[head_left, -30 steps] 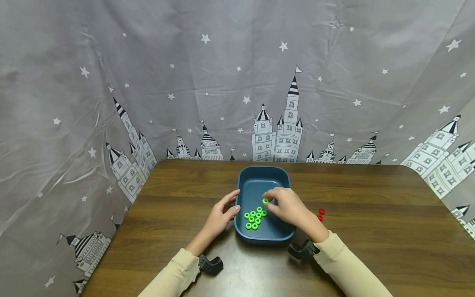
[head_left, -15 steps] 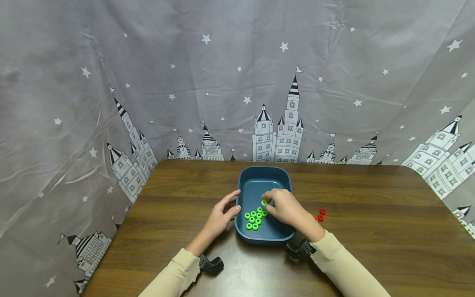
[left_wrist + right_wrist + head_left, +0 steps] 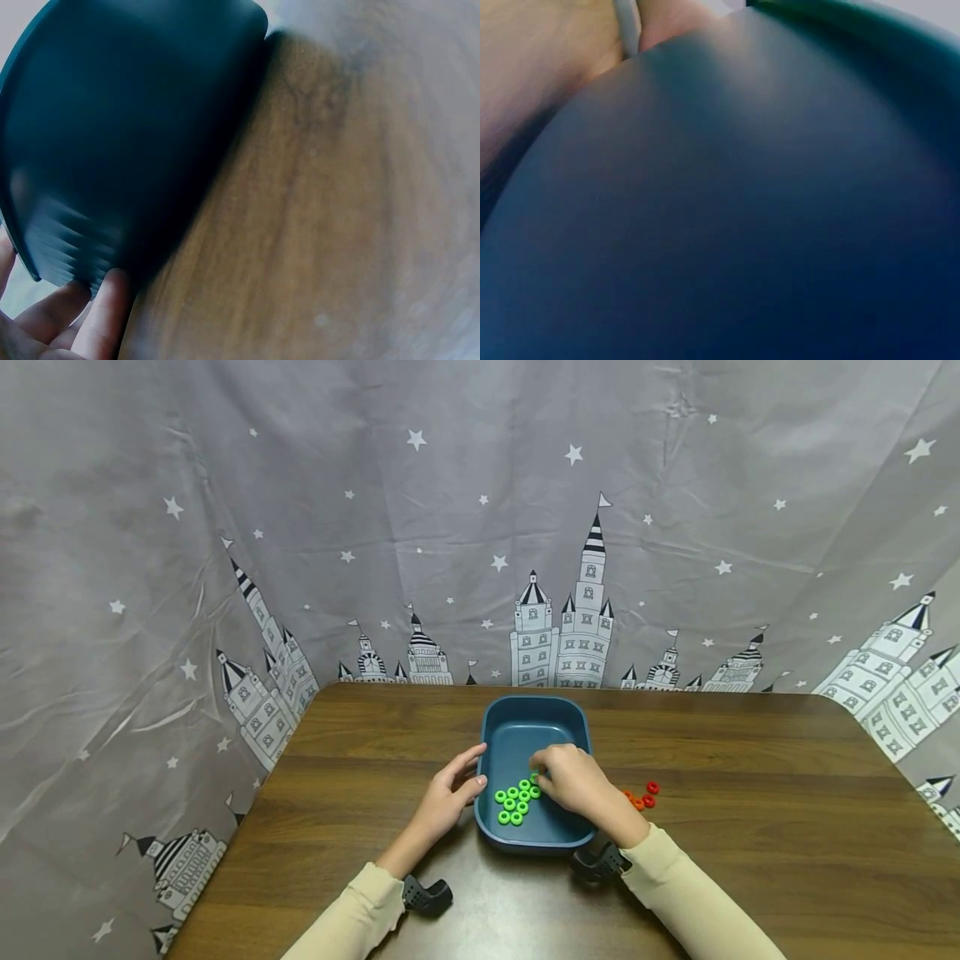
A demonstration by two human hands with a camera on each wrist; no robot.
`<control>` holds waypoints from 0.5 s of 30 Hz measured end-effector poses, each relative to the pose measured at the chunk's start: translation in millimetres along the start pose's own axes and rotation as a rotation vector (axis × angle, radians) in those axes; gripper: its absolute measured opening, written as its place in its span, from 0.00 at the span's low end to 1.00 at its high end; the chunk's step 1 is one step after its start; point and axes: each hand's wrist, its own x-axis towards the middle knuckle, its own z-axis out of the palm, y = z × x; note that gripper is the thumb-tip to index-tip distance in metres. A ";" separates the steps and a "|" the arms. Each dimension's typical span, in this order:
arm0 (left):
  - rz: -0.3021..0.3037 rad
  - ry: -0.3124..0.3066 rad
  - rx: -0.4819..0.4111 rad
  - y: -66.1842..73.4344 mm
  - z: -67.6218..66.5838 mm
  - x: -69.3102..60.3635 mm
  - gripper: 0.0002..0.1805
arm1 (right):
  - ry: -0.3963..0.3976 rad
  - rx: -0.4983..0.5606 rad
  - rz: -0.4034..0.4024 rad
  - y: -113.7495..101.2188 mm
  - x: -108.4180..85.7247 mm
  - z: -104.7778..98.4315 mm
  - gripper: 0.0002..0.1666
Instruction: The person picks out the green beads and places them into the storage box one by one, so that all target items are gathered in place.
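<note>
My right hand (image 3: 576,779) is inside a dark blue rectangular container (image 3: 513,746), its thumb and fingers pinching a small green ring bead (image 3: 534,778) that is partly hidden by them. Close by, several like green ring beads (image 3: 522,808) lie in a cluster on the container floor, toward its near left. My left hand (image 3: 447,793) touches the container's left side with extended fingers. The left wrist view shows those fingers (image 3: 109,307) against the outer wall. Blurred container wall (image 3: 742,210) fills most of the right wrist view, and my right fingertips are hidden there.
On the brown wooden table (image 3: 750,827), red ring beads (image 3: 649,801) and orange ring beads (image 3: 637,804) lie right of the container, partly covered by my right forearm. A grey curtain (image 3: 450,527) printed with castles and stars hangs behind the table.
My right hand has come slightly toward me with the green ring bead, nearing the cluster. More orange beads show beside the right forearm. My left hand stays at the container's side.
</note>
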 end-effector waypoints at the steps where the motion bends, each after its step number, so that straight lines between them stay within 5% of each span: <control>1: -0.002 0.000 0.002 -0.1 0.1 0.1 0.27 | -0.003 -0.016 0.003 -0.2 -0.3 0.5 0.08; 15: 0.006 -0.001 0.003 -1.1 0.6 0.0 0.27 | 0.013 -0.063 0.008 -1.3 -2.3 3.5 0.12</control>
